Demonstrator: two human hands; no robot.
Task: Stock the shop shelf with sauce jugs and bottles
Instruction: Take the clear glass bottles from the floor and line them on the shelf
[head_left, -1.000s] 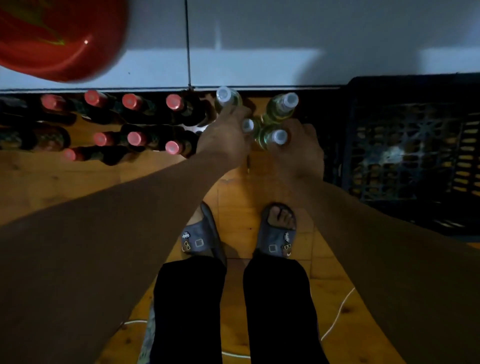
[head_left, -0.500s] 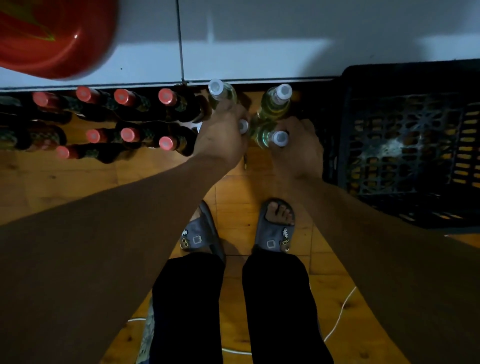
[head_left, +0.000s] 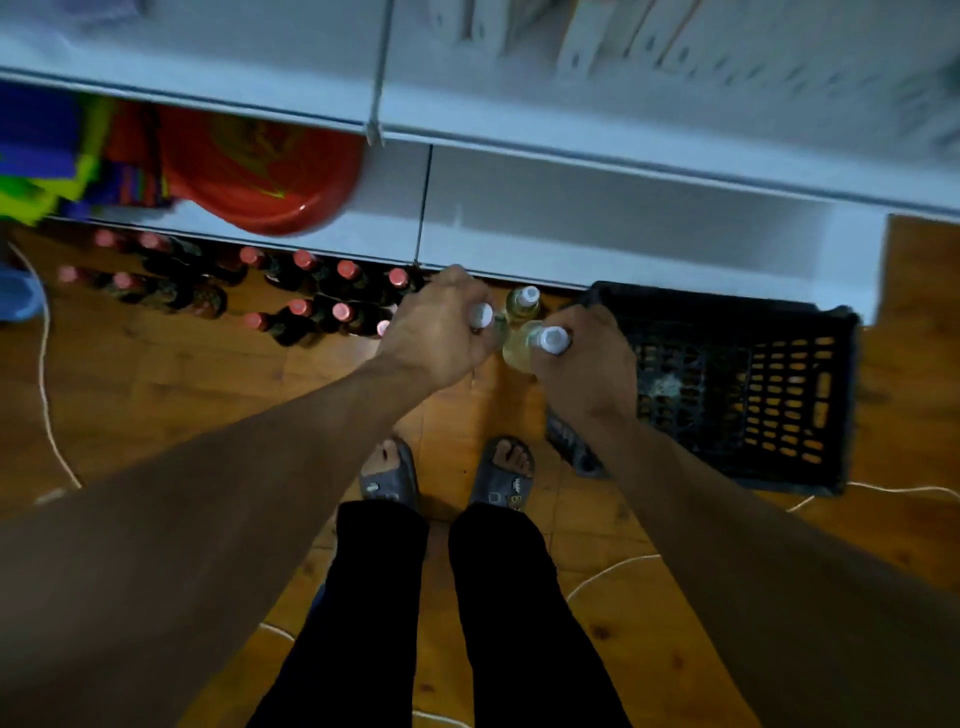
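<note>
1. The white shelf (head_left: 623, 228) fills the top of the view. Its lower board lies just above the hands, and a red basin (head_left: 260, 176) sits on its left part.
2. The black crate (head_left: 737, 405) stands on the wooden floor (head_left: 156, 395) at the right, near the foot of the shelf. The right hand is over its left edge.
3. The dark bottles with red caps (head_left: 317, 306) stand in rows on the floor, left of the hands.
4. The left hand (head_left: 436, 332) has its fingers curled round the neck of a white-capped bottle (head_left: 480, 314). Only the cap shows between the fingers.
5. The right hand (head_left: 587, 364) grips a pale yellow bottle (head_left: 522, 345) by the neck, just under its white cap.
6. A third pale bottle (head_left: 522, 304) stands between the two hands, nearer the shelf, and no hand holds it.
7. I judge that the step in hand is picking up one bottle in each hand (I cannot tell if they are already off the floor).
8. The next move calls for a straight lift. Then both bottles must go forward onto the lower board, upright, without knocking the third bottle beside them.
</note>
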